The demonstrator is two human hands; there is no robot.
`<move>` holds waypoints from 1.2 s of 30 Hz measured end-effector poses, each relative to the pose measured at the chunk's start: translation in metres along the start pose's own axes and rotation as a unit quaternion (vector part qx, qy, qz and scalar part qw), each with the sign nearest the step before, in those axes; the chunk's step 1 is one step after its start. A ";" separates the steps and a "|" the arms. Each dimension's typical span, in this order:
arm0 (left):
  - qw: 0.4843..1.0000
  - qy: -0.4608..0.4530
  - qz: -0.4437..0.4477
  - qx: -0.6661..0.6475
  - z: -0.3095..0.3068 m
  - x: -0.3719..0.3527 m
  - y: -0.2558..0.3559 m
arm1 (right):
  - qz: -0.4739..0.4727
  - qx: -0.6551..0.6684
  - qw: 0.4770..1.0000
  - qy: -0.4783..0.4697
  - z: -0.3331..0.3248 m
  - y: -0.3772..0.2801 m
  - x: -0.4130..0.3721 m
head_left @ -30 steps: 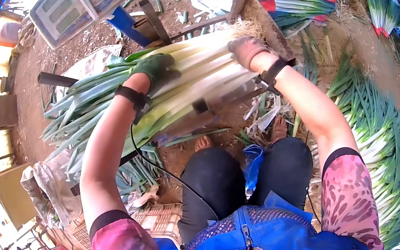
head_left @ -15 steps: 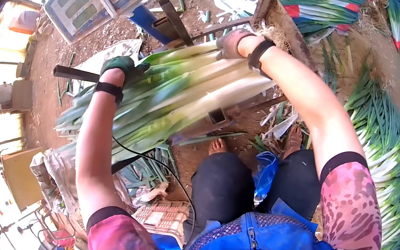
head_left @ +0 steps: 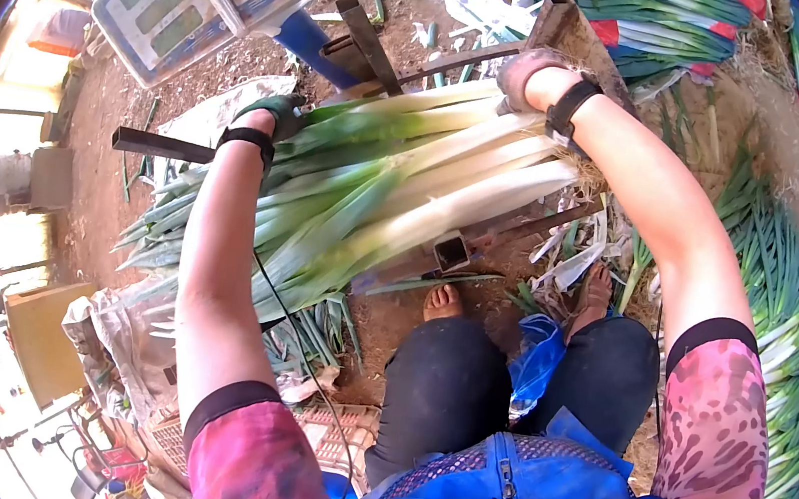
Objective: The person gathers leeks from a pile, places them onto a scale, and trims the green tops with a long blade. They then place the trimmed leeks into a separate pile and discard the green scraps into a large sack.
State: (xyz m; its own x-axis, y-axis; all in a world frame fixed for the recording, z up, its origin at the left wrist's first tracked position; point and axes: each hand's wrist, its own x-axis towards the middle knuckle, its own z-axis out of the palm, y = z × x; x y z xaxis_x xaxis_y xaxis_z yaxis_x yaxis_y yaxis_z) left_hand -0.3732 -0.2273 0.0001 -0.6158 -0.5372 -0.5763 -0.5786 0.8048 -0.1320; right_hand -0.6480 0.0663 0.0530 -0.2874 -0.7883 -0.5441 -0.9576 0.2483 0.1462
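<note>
A large bundle of long leeks (head_left: 399,179), white stalks to the right and green leaves to the left, lies across a metal frame (head_left: 166,146) before me. My left hand (head_left: 281,115), in a dark green glove, is closed around leaves at the bundle's far side. Over the white ends, my right hand (head_left: 531,77) in a greyish-pink glove grips stalks at the far edge, its fingertips partly hidden. Both wrists carry black bands. A square metal tube end (head_left: 452,252) shows just below the bundle.
At the upper left stands a plastic-covered digital scale (head_left: 163,16) beside a blue container (head_left: 313,44). Tied leek bundles (head_left: 640,29) lie at the top right. A long leek pile (head_left: 792,332) runs down the right. A plastic crate (head_left: 335,433) sits near my left knee.
Both hands have moved slightly right and away from me. The white ends of the leeks have shifted right with them. The whole view has also shifted a little.
</note>
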 end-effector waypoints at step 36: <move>0.980 -0.027 -0.151 0.128 -0.017 -0.066 -0.047 | -0.117 0.040 0.989 -0.076 0.011 -0.028 0.084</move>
State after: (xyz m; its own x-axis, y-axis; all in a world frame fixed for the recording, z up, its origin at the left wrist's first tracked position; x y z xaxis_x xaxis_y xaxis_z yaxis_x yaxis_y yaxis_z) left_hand -0.3140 -0.2341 0.0579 -0.4046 -0.7521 -0.5202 -0.5730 0.6518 -0.4967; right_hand -0.6454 0.0000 -0.0059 -0.0457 -0.7367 -0.6747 -0.9912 0.1174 -0.0610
